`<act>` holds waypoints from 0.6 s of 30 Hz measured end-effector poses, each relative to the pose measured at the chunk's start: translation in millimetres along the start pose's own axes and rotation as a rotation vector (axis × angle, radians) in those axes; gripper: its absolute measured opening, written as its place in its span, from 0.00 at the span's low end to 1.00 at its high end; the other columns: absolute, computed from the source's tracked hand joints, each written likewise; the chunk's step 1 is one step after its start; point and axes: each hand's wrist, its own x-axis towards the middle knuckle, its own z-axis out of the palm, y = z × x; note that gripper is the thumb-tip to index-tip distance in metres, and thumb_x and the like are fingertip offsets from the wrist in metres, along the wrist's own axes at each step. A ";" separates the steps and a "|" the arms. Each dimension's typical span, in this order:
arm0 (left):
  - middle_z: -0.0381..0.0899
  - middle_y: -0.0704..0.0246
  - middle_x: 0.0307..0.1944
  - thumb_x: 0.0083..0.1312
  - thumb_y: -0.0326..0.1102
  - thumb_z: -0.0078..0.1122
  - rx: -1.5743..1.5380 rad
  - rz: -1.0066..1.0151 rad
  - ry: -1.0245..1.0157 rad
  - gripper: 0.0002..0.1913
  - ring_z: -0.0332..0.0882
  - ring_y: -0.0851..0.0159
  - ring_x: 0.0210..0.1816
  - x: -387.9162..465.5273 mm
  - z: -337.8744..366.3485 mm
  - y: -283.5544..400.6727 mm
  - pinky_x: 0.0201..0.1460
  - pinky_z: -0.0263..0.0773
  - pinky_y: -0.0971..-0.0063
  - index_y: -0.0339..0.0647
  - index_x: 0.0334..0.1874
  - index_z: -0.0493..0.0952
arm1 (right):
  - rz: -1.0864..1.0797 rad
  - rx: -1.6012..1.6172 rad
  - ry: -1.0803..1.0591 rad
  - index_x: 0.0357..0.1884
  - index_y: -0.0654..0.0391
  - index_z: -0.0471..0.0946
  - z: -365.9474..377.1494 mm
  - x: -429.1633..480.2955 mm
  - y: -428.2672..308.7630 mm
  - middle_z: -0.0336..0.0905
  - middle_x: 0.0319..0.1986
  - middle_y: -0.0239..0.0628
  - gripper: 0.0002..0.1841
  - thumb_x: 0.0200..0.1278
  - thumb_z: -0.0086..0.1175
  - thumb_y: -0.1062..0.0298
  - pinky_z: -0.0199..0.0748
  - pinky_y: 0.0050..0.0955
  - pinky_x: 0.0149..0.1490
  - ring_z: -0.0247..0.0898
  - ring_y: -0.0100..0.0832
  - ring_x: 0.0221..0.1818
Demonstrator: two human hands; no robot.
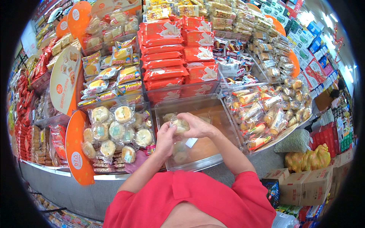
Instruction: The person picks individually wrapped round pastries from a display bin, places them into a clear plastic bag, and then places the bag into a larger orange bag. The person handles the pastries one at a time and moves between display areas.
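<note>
A round pastry in clear plastic wrap sits between my two hands. My left hand grips it from the left, thumb along its near side. From the right, my right hand curls its fingers over the same pastry. Both hands are above a clear plastic bin with a brown bottom. Along the bin's left side lie a few wrapped pastries, partly hidden by my left hand and forearm. A small white paper lies on the bin's bottom, just below my hands.
Left of the bin is a heap of wrapped round pastries beside an orange sign board. Red snack packs are stacked behind it. Wrapped rolls fill the right side. Cardboard boxes stand at the lower right.
</note>
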 end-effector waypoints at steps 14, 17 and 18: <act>0.77 0.64 0.41 0.62 0.25 0.48 -0.087 0.008 -0.083 0.19 0.78 0.67 0.38 -1.3 -0.5 1.0 0.36 0.75 0.74 0.33 0.57 0.68 | -0.120 0.068 -0.085 0.60 0.70 0.62 -8.3 -13.6 9.8 0.68 0.53 0.55 0.39 0.47 0.63 0.63 0.67 0.36 0.58 0.67 0.47 0.54; 0.77 0.65 0.41 0.60 0.24 0.50 -0.022 0.097 -0.154 0.20 0.77 0.68 0.39 -1.8 -5.2 -1.9 0.39 0.74 0.75 0.33 0.56 0.69 | 0.145 0.824 -0.179 0.59 0.69 0.64 -16.3 -15.4 17.2 0.73 0.49 0.46 0.33 0.49 0.60 0.70 0.74 0.30 0.48 0.73 0.35 0.46; 0.77 0.66 0.42 0.59 0.24 0.51 -0.019 0.115 -0.137 0.19 0.75 0.70 0.40 -1.3 -7.1 -3.9 0.42 0.71 0.78 0.33 0.54 0.72 | 0.150 0.895 -0.159 0.57 0.68 0.67 -19.0 -16.1 20.0 0.74 0.46 0.39 0.28 0.51 0.58 0.73 0.76 0.26 0.43 0.73 0.27 0.42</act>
